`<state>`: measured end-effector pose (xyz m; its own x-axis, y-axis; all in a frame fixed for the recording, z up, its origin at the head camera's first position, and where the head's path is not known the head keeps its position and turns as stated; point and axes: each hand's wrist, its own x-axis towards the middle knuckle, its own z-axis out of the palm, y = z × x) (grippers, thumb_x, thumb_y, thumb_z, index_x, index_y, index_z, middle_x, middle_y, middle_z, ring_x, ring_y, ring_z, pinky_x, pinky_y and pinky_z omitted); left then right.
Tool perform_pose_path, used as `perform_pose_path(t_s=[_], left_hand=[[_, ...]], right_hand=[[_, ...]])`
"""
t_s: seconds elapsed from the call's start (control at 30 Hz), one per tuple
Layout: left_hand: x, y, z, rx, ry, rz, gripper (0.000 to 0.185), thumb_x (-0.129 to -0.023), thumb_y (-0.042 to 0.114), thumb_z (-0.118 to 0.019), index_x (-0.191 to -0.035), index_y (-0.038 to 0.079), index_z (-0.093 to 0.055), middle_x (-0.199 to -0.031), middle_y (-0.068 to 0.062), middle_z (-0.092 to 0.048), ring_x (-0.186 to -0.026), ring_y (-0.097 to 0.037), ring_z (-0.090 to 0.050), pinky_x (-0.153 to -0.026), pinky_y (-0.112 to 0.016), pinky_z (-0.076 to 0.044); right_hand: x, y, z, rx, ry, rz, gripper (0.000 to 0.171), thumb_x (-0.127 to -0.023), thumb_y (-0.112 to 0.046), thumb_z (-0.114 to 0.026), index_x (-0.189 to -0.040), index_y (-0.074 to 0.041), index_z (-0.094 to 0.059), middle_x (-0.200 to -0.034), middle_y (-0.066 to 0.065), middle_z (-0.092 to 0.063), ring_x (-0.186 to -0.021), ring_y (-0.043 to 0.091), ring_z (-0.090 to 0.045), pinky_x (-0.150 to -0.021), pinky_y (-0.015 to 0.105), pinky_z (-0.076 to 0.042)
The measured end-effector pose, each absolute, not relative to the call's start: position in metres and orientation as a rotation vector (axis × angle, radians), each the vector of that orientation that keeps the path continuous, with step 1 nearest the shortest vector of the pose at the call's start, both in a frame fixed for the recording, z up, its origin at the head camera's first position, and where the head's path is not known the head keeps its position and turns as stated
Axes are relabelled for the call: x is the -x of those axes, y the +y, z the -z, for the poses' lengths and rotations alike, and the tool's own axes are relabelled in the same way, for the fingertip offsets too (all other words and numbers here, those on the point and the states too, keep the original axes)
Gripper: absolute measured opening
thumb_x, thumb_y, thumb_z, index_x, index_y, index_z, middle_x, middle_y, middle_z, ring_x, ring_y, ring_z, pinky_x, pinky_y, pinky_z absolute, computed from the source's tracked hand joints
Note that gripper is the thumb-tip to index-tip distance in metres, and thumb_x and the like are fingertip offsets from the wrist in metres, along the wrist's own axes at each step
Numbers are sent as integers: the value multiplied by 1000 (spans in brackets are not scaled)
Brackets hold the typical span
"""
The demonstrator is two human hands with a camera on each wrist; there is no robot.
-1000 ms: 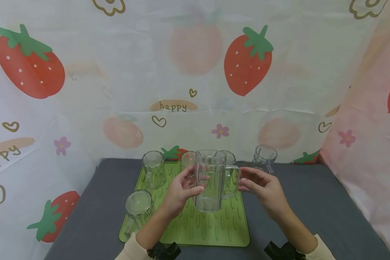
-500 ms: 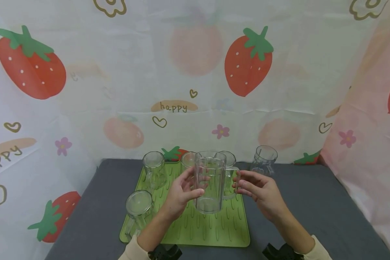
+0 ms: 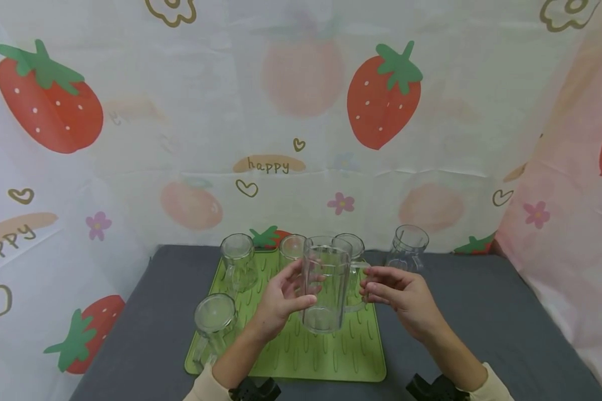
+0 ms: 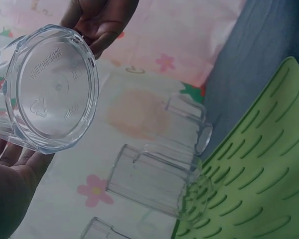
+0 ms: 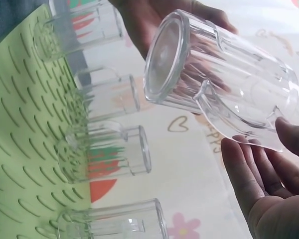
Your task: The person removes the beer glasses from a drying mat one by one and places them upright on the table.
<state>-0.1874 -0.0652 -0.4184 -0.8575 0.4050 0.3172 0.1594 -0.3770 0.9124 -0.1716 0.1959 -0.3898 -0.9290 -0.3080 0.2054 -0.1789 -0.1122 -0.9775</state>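
Observation:
Held over the green ridged mat (image 3: 311, 362) is a clear mug (image 3: 326, 301) with a faceted body. My left hand (image 3: 278, 306) grips the mug's body from the left, fingers behind it and thumb at the near side. On the right, my right hand (image 3: 403, 298) pinches the mug's handle (image 5: 224, 122) between thumb and fingers. The left wrist view shows the mug's round base (image 4: 55, 92) with moulded lettering and a recycling mark. Nothing shows inside the mug.
Several clear mugs stand on the mat: one at the near left (image 3: 214, 320), one at the back left (image 3: 238, 262), others behind the held mug. A glass vessel (image 3: 408, 248) stands on the grey cloth (image 3: 471, 312) at the back right. A strawberry-print curtain (image 3: 301, 111) hangs behind.
The held mug has come down slightly and its open top leans a little more into view. My right hand has moved slightly left, further onto the handle. The left hand keeps its grip.

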Motion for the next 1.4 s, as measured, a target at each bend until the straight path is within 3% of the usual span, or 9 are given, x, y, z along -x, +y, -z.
perform_pose_path(t_s=[0.07, 0.2, 0.37, 0.63, 0.87, 1.07, 1.27, 1.4], left_hand=[[187, -65, 419, -779, 1654, -2363, 79, -83, 7, -74, -147, -8, -30, -134, 2, -55, -118, -12, -61, -99, -33, -52], [187, -65, 420, -801, 1665, -2358, 78, -83, 7, -74, -147, -8, -32, -135, 2, -55, -118, -13, -61, -100, -36, -51], [188, -65, 422, -822, 1684, -2336, 78, -84, 9, -74, -148, -6, -32, -140, -5, -52, -118, -13, -61, -102, -39, -50], [188, -67, 422, -821, 1721, -2283, 79, -84, 5, -71, -151, -1, -29, -150, -25, -39, -124, -13, -58, -103, -34, -49], [187, -68, 417, -785, 1776, -2215, 87, -85, 10, -73, -153, -1, -20, -154, -26, -32, -140, -36, -39, -108, -33, -44], [188, -69, 418, -771, 1778, -2182, 90, -86, 11, -72, -154, -3, -14, -158, -24, -25, -144, -42, -31, -109, -32, -43], [190, -71, 423, -805, 1821, -2177, 78, -88, 14, -71, -151, -1, -27, -155, -24, -31, -141, -37, -36, -106, -24, -44], [191, -71, 425, -841, 1839, -2171, 74, -89, 15, -71, -150, 0, -31, -155, -23, -32, -141, -40, -35, -109, -37, -44]], right_hand=[[172, 196, 389, 554, 2054, 2188, 25, -94, -3, -61, -118, -1, -66, -96, -7, -72, -88, 9, -72, -77, 28, -60], [172, 196, 388, 553, 2089, 2159, 22, -93, -3, -63, -113, -10, -70, -95, -7, -72, -87, 10, -72, -76, 28, -60], [172, 196, 387, 551, 2124, 2135, 22, -93, -4, -64, -107, -18, -71, -93, -7, -72, -86, 9, -72, -75, 29, -60], [170, 195, 383, 546, 2215, 2114, 20, -92, -4, -65, -108, -12, -71, -91, -9, -73, -84, 8, -72, -74, 28, -60], [168, 196, 383, 623, 2257, 2142, 22, -92, -1, -64, -110, -11, -72, -93, -9, -74, -85, 7, -72, -72, 27, -60], [169, 197, 383, 674, 2331, 2116, 20, -91, 0, -64, -110, -3, -70, -95, -9, -73, -86, 7, -72, -72, 28, -61], [173, 202, 389, 757, 2485, 2083, 22, -91, 4, -62, -111, 13, -65, -94, -8, -72, -85, 6, -71, -70, 26, -60], [177, 205, 393, 816, 2621, 2089, 19, -88, 9, -63, -107, 11, -67, -92, -10, -72, -81, 4, -70, -68, 22, -59]])
